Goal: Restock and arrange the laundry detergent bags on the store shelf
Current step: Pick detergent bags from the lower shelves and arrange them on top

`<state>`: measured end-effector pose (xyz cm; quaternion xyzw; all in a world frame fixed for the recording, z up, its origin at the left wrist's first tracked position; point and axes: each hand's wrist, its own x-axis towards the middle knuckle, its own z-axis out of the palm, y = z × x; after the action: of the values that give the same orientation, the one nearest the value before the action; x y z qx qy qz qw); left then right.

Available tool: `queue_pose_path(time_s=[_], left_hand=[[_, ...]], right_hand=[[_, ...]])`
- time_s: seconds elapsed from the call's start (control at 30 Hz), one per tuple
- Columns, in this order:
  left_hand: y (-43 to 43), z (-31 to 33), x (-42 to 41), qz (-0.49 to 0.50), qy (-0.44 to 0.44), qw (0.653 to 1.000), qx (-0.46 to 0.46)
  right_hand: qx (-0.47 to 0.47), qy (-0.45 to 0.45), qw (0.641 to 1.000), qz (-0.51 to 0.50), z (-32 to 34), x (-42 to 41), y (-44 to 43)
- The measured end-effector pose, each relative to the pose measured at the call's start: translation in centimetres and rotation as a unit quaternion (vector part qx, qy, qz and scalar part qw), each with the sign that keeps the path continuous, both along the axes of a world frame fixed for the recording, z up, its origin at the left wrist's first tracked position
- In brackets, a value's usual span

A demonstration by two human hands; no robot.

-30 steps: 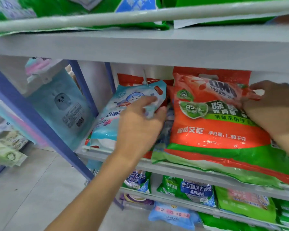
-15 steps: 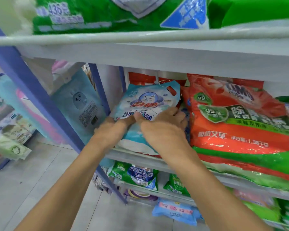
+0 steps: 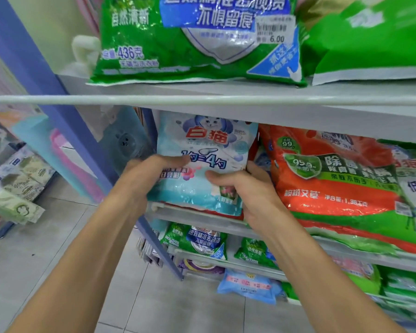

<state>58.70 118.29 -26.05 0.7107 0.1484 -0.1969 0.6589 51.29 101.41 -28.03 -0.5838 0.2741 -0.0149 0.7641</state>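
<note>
A light blue detergent bag (image 3: 207, 150) with a cat logo stands upright at the left end of the middle shelf (image 3: 202, 216). My left hand (image 3: 144, 174) grips its left edge, thumb across the front. My right hand (image 3: 247, 188) grips its lower right side, thumb on the front and fingers behind. Right beside it lies a large orange and green detergent bag (image 3: 334, 188), leaning forward over the shelf edge.
Green detergent bags (image 3: 197, 39) lie on the upper shelf behind a white rail (image 3: 202, 100). Lower shelves hold small green bags (image 3: 197, 241) and a blue pack (image 3: 250, 284). A blue upright post (image 3: 65, 111) frames the left side. Tissue packs (image 3: 17, 188) sit far left by the tiled floor.
My right hand left the orange bag and joined my left hand on the light blue bag. The blue bag now stands more upright, and my view has tilted upward.
</note>
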Motion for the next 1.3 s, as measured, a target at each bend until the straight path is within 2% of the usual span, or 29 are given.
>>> queue_pose_path(time_s=[0.23, 0.3, 0.4, 0.47, 0.9, 1.07, 1.3], left_hand=[[1.8, 1.9, -4.0, -0.03, -0.014, 0.998, -0.058], [2.3, 1.9, -5.7, -0.011, -0.02, 0.997, -0.075], [2.7, 2.1, -8.3, 0.002, -0.016, 0.995, -0.097], [2.9, 2.4, -10.0, 0.001, -0.008, 0.994, -0.104], [2.2, 8.8, -21.4, -0.101, 0.062, 0.985, -0.123], [-0.2, 10.6, -25.5, -0.119, 0.08, 0.979, -0.145], [-6.1, 13.8, -28.4, -0.162, 0.071, 0.97, -0.166]], right_hand=[[-0.019, 0.005, 0.999, 0.035, 2.2, -2.6, 1.7], [0.018, 0.01, 0.999, 0.05, 2.4, -3.5, 1.9], [0.132, 0.022, 0.988, 0.079, 2.9, -5.5, 2.0], [0.16, 0.039, 0.982, 0.094, 3.3, -7.1, 2.1], [0.152, 0.063, 0.986, 0.025, 8.6, -20.8, 0.8], [0.161, 0.072, 0.984, -0.019, 10.4, -26.1, -0.8], [0.128, 0.031, 0.99, -0.05, 14.5, -30.6, -5.7]])
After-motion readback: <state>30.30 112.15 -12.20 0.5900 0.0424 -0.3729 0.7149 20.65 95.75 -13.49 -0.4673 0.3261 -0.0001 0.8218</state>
